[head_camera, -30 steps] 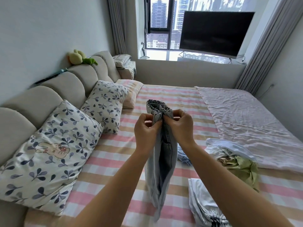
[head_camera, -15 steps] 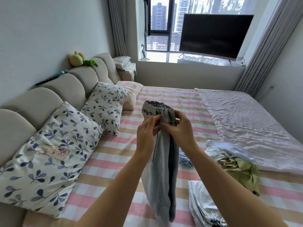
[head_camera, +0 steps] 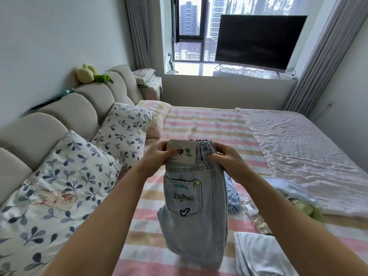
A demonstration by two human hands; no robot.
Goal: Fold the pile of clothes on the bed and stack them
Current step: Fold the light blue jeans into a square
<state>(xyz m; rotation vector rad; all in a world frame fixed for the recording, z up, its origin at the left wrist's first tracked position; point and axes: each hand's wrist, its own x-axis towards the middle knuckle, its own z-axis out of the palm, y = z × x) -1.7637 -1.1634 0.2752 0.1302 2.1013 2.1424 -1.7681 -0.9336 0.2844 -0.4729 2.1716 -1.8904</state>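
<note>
A person is holding a pair of light-blue jeans (head_camera: 196, 212) up over a bed (head_camera: 207, 124) covered in a pink, beige and white checked sheet. The left hand (head_camera: 156, 156) is gripping the waistband at its left corner, with the thumb lying across the front of a white label (head_camera: 182, 152) and the other fingers (head_camera: 159, 145) curling over the top edge behind it. The right hand (head_camera: 226, 159) is pinching the gathered elastic at the right corner, thumb pressing on the denim in front and fingers wrapping over the top. The waistband is stretching flat between the two hands, and both are closing firmly on the cloth. The jeans are hanging down from that grip between the forearms, back pocket (head_camera: 184, 197) facing the camera; whether the lower end is touching the sheet cannot be told. A loose pile of clothes (head_camera: 288, 198) in blue, white and green is lying on the bed just to the right of the jeans, and a folded white garment (head_camera: 258, 253) is resting nearer the camera. Leaf-print pillows (head_camera: 69, 186) are leaning on a padded headboard (head_camera: 77, 114) at left, and a pale pink blanket (head_camera: 308, 148) is covering the bed's right side.
</note>
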